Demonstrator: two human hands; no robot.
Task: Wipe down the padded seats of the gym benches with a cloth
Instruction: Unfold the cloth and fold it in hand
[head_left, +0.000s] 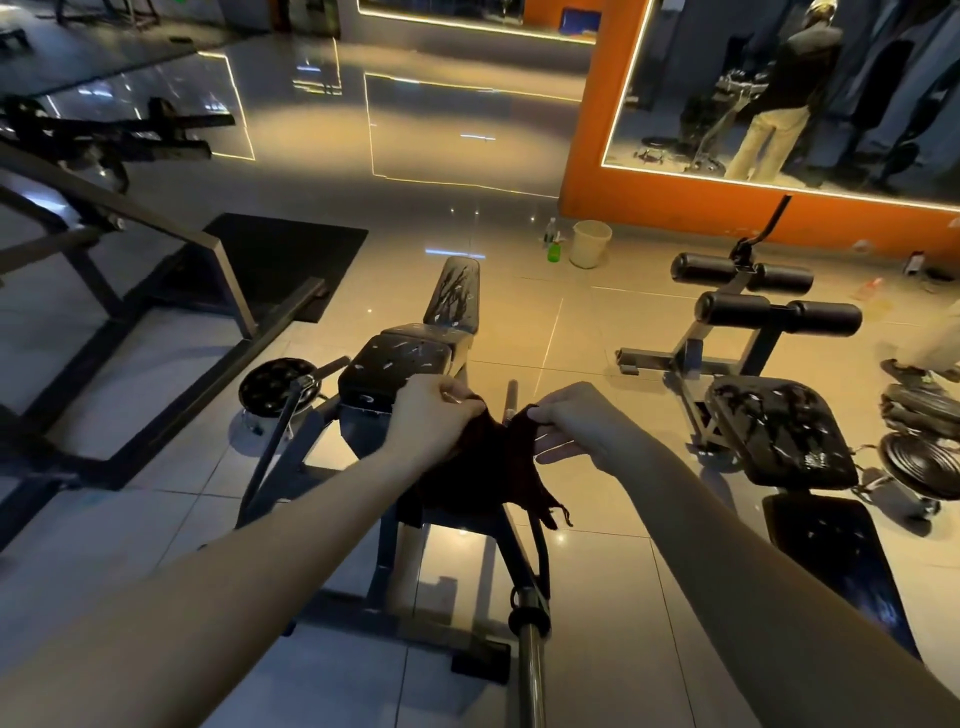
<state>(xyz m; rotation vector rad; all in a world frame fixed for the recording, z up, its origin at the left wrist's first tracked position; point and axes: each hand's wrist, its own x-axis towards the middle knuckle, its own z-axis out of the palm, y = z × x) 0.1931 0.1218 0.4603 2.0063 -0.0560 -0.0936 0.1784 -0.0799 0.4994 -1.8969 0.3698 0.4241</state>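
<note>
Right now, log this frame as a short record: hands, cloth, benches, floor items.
left hand: grips the upper edge of the cloth
right hand: pinches the cloth's other corner
cloth: dark, hangs between both hands, off any pad
front bench: scuffed seat pad just beyond the hands
right bench: cracked seat pad, untouched
by orange wall: bucket, green bottle

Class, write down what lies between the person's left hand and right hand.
In the head view, a dark cloth hangs between the left hand and the right hand; each hand pinches an upper edge of it.
</note>
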